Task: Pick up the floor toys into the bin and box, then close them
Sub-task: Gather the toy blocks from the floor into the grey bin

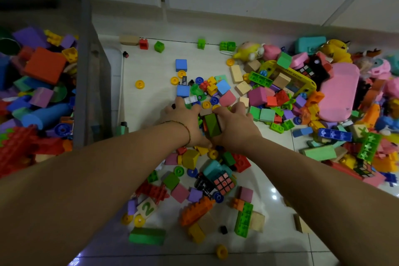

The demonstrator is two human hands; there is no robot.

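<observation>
1. Floor [151,101] — white tile, strewn with toys [257,95] from the wall to the near edge.
2. Bin [86,71] — grey, at left, lid off, heaped with blocks.
3. Left hand [185,119] and right hand [235,125] are low on the central pile, fingers curled, clamping a green block [212,125] between them.
</observation>
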